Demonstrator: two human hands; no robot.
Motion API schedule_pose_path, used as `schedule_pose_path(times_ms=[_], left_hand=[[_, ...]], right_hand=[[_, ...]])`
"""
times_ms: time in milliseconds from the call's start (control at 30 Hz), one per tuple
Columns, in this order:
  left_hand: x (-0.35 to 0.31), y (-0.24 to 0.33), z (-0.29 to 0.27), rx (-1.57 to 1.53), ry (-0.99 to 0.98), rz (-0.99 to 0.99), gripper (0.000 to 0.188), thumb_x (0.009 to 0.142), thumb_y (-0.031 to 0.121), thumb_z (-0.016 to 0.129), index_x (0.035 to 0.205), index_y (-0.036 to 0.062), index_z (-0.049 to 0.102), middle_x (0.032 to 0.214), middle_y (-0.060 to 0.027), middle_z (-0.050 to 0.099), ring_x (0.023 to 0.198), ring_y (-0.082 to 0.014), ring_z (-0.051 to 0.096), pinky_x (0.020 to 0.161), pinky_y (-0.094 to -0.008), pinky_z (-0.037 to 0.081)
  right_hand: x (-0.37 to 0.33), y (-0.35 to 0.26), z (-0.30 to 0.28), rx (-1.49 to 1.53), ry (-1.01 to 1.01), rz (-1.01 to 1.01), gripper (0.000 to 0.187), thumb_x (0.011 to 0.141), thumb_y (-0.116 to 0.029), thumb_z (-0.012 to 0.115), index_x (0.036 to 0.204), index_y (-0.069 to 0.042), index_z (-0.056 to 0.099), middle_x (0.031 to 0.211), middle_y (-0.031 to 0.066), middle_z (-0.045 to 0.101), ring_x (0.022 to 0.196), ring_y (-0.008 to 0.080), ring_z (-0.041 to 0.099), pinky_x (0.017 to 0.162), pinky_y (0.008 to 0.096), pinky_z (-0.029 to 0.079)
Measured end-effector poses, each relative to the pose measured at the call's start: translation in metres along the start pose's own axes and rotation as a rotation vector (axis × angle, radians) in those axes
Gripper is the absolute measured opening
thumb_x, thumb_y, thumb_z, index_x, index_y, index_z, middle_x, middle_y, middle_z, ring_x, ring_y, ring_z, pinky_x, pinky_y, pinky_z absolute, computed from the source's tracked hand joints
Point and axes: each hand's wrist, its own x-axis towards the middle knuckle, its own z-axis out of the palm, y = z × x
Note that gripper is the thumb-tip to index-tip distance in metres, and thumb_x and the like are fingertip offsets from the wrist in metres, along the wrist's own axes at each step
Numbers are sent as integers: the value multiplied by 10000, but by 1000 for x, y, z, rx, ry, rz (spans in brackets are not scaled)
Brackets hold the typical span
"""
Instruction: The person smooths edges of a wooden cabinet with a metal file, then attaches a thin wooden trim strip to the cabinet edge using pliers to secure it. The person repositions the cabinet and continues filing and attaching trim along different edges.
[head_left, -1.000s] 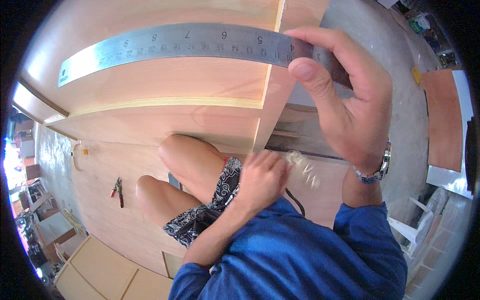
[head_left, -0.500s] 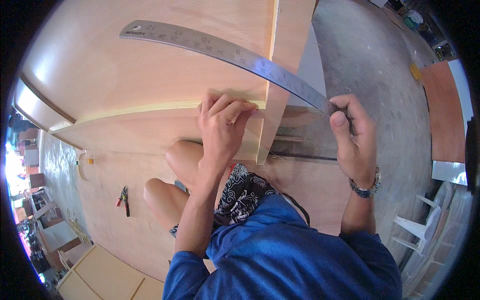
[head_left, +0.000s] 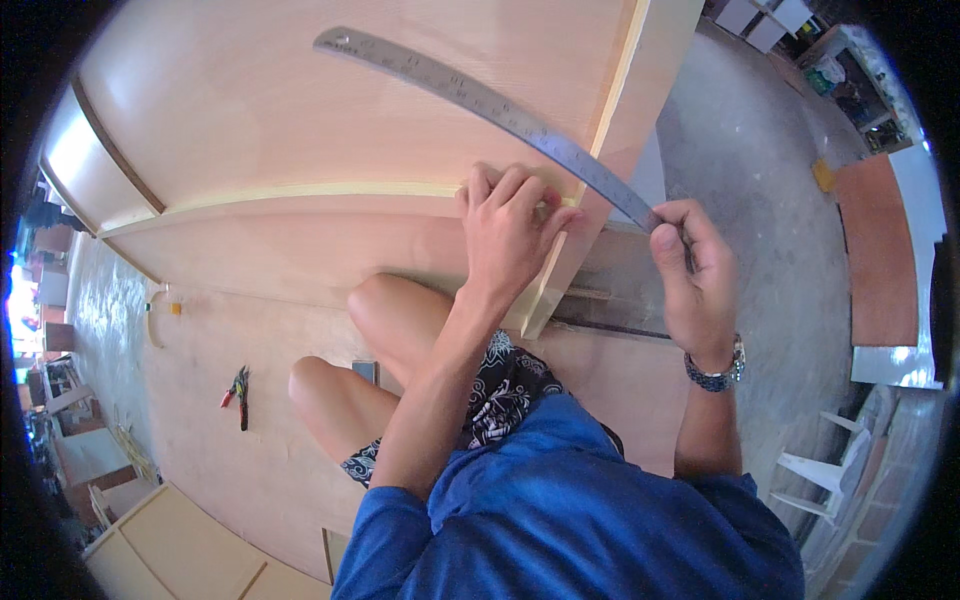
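Observation:
My right hand [head_left: 698, 285], with a watch on its wrist, grips the near end of a long steel ruler [head_left: 480, 100] between thumb and fingers. The ruler slants up and to the left, its far part above a large pale wooden panel [head_left: 380, 130]. My left hand [head_left: 508, 232] is at the pale wooden strip [head_left: 320, 190] on the panel, close to the corner where it meets a crosswise edge piece [head_left: 612, 110]. Its fingers are curled and the thumb points right; what they hold, if anything, is hidden.
Pliers [head_left: 237, 397] with red and dark handles lie on the wooden sheet [head_left: 200, 350] at left. A framed panel [head_left: 180, 550] lies at lower left. On the right stand a brown board [head_left: 878, 255] and a white plastic chair [head_left: 830, 465]. My bent knees are under the panel's near side.
My left hand has shifted right along the strip toward the corner, its thumb now reaching further out. The ruler's far end has swung right and up in view; the whole view has shifted slightly.

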Motion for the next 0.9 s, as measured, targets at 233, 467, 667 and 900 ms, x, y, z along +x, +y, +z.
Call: schedule_pose_path(times_ms=[233,467,667,900], left_hand=[[-4,-39,-29,73,41,31,184,829,295,910,944,163,852,1008,7,775,989,-267,580,992,-423,425],[-4,-28,-23,184,14,24,342,841,425,899,888,115,762,994,-20,680,1042,-324,544,993,-464,417],[-11,-17,-3,245,84,12,536,802,516,913,1046,96,684,1109,-123,605,1080,-386,523,1024,-507,382],[-90,33,-84,333,375,-84,461,873,376,910,1145,76,689,1163,-196,670,1128,-410,620,997,-502,487]], right_hand=[[-19,17,-5,-76,44,37,411,1090,-402,689,1098,8,684,820,16,639,797,92,539,698,294,462],[-33,37,-16,-68,139,68,349,1085,-349,700,1085,0,683,821,15,630,782,95,540,701,301,468],[7,5,-23,-194,72,-129,334,1043,-340,752,1065,-17,671,823,61,673,753,154,621,695,328,481],[78,-76,-20,-1042,-152,-862,235,946,-295,773,1049,-103,685,931,20,706,952,221,631,987,385,433]])
